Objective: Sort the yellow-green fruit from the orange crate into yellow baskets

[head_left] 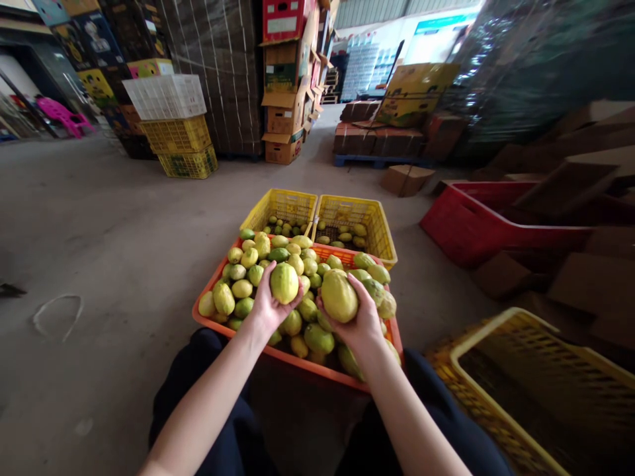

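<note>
My left hand [266, 312] is closed around a rounded yellow-green fruit [284, 283], with thumb and fingers on its sides. In my right hand [365, 316] sits a larger, lumpier yellow-green fruit [339, 295], gripped from its right side and below. Both are held just above an orange crate [297, 367] heaped with fruit of the same sort, some yellow, some greener. The exact kind of fruit is not certain. Directly behind stand two yellow crates, the left one [253, 210] and the right one [384, 228], each with some fruit at the bottom.
A yellow basket [520, 324] stands close on my right, and a red bin [456, 225] with cardboard lies beyond it. Stacked crates [181, 135], carton piles [282, 119] and a loaded blue pallet [377, 160] line the back. Bare concrete floor [114, 231] stretches to the left.
</note>
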`<state>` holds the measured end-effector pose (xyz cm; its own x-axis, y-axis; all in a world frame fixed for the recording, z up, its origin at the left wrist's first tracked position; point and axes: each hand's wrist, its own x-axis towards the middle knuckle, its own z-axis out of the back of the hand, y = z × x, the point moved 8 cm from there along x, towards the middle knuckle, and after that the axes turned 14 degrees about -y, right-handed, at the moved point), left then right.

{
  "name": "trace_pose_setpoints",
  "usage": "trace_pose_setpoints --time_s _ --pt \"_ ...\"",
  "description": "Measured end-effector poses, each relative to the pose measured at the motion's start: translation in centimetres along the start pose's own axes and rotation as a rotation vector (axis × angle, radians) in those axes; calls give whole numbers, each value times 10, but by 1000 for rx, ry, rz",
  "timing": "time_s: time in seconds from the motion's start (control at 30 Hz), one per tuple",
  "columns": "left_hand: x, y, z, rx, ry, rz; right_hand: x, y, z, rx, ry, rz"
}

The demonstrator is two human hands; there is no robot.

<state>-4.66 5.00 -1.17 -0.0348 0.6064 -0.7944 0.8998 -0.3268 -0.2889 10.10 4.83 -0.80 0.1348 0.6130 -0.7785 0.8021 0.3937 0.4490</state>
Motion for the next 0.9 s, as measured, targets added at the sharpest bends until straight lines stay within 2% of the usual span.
trace_pose_setpoints --time_s 0.17,0.27,0.4,0.53,0.73,0.9 --pt "4 2 -1 48 59 13 9 -1 2 -59 38 16" --pt "5 -1 -1 73 37 -31 21 -5 1 -60 88 -4" --pt "2 5 -3 79 21 29 33 -12 3 -35 116 -58" --pt "-2 0 -1 34 7 -14 28 -12 2 -33 108 -78" --pt "-2 -8 2 28 -22 -76 10 -1 2 8 41 8" --pt "3 -5 -4 41 54 39 14 0 4 54 29 -45"
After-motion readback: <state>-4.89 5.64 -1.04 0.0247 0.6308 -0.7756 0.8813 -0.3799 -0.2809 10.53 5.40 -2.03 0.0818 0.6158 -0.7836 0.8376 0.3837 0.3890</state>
